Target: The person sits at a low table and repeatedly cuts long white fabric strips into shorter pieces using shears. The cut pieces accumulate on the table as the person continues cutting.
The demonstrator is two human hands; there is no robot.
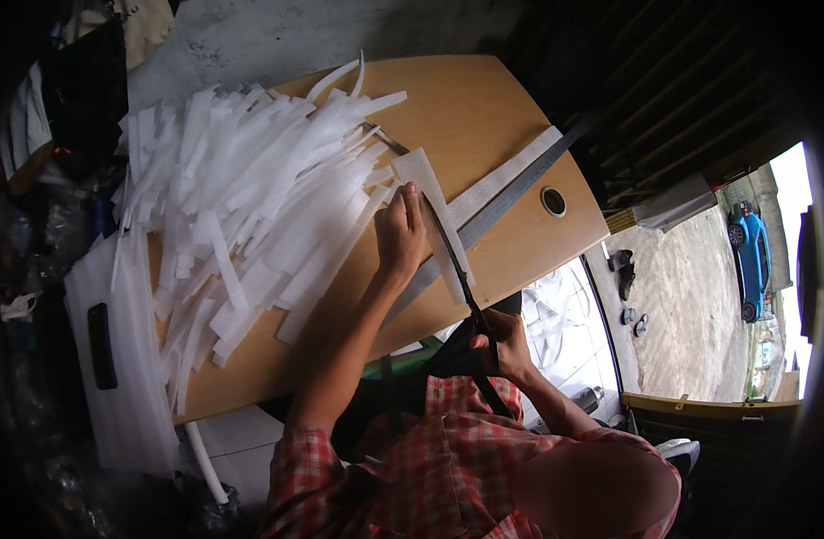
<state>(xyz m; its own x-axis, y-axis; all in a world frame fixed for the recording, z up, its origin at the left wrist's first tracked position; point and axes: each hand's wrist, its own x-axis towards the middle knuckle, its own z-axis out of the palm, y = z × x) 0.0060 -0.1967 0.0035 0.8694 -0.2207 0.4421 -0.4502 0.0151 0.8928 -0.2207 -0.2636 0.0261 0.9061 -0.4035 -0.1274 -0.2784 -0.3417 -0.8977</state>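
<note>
Head view. Pinching white strip [418, 168] toward its far end with left hand [401, 232], thumb by the edge. Gripping scissors [446, 238] by the handles in right hand [505, 343]; cannot tell how far apart at the blades. Slanting strip over surface [457, 99], right of heap [250, 202], across ruler [512, 196].

Could nick left thumb, from blade tips so close beside it. Could cut crooked, from strip flexing with left grip at far end only. Could snag blades on ruler, if dipping low. Could scatter heap, from brushing with left forearm.
</note>
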